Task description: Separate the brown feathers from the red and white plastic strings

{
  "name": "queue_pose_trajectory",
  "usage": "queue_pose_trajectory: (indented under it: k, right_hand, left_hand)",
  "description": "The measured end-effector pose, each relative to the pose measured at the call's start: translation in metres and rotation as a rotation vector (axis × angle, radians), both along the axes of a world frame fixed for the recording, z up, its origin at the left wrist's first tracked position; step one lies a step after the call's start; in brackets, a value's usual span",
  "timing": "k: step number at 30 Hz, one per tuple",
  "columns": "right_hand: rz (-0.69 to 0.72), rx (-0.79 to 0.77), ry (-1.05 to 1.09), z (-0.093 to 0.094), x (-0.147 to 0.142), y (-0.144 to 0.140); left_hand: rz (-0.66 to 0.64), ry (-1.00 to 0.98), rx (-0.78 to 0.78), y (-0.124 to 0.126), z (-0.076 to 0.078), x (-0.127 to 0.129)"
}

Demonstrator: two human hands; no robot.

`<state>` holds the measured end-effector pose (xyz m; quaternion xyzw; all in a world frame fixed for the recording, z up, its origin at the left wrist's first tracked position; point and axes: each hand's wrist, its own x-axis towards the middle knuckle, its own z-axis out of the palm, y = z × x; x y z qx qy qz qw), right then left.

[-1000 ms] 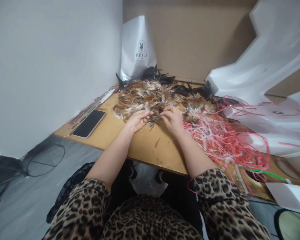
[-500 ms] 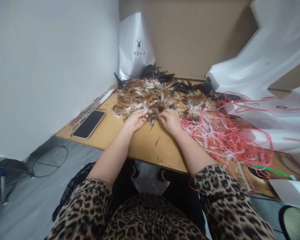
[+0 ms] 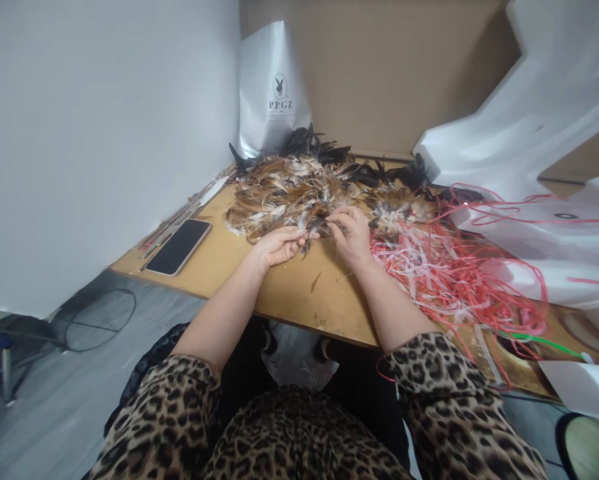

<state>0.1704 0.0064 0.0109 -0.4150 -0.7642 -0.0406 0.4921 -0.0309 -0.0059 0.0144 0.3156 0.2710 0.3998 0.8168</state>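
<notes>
Fingers of my left hand [image 3: 279, 244] pinch feathers [image 3: 299, 193]; my right hand [image 3: 352, 233] curls, fingertips gripping the same pile's edge.

feathers [image 3: 299, 193]: soft, wispy, matt, brown and white with glossy black ones at the back. table [image 3: 289, 293]: we see smooth tan board, matt, scuffed and speckled. strips [image 3: 444, 267]: thin plastic-looking ribbon, red and pale pink, slightly shiny. phone [image 3: 178, 247]: glossy black glass face. bag [image 3: 273, 93]: white, smooth, faint sheen, printed logo; we cannot tell paper from plastic. backing panel [image 3: 394, 73]: matt brown cardboard. white sheets [image 3: 539, 133]: smooth, matt, foam-like. sleeves [image 3: 444, 393]: soft leopard-print cloth.
</notes>
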Motion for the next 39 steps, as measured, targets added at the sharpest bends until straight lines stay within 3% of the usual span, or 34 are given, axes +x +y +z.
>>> queue_pose_trajectory:
  k: [11,17,20,28,39]
  right_hand:
    - [0.038,-0.012,0.073,-0.004,-0.005,0.001]
    - [0.044,0.013,0.198,-0.004,-0.001,0.002]
    - [0.033,0.033,0.165,-0.002,0.000,0.002]
    - [-0.056,0.025,-0.210,0.004,-0.001,-0.006]
    - [-0.108,0.087,-0.333,0.006,-0.004,-0.009]
  left_hand:
    - [0.033,-0.011,-0.021,0.002,-0.003,0.002]
    - [0.275,-0.026,-0.066,0.009,-0.004,0.002]
    - [0.325,-0.035,-0.062,0.013,-0.008,0.001]
    - [0.230,0.092,-0.007,0.010,-0.010,0.004]
    - [0.174,0.113,-0.006,0.007,-0.008,0.005]
